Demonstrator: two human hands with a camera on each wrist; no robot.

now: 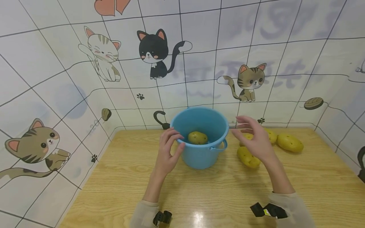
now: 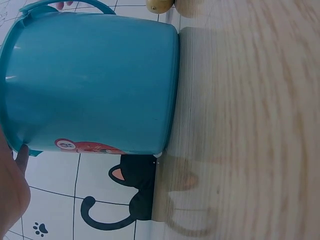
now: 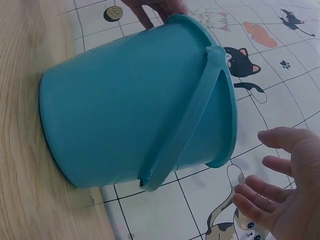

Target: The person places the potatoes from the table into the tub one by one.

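A blue bucket [image 1: 200, 156] stands upright on the wooden table with one potato [image 1: 197, 138] inside. At its left rim is my left hand [image 1: 168, 152], fingertips over the edge and thumb near the outer side. The left wrist view shows one finger [image 2: 22, 157] against the bucket's outer wall [image 2: 95, 85]. My right hand [image 1: 256, 139] hovers just right of the rim, fingers spread and loosely bent, holding nothing. In the right wrist view the right hand [image 3: 285, 180] faces the bucket's opening. Beneath and behind it lie several potatoes [image 1: 248, 157], partly hidden by the hand.
The bucket's handle [image 3: 190, 125] hangs down on the side toward my right hand. Another potato [image 1: 290, 143] lies farther right on the table [image 1: 128, 183]. A wall covering with printed cats [image 1: 154, 50] rises behind the table and along its sides.
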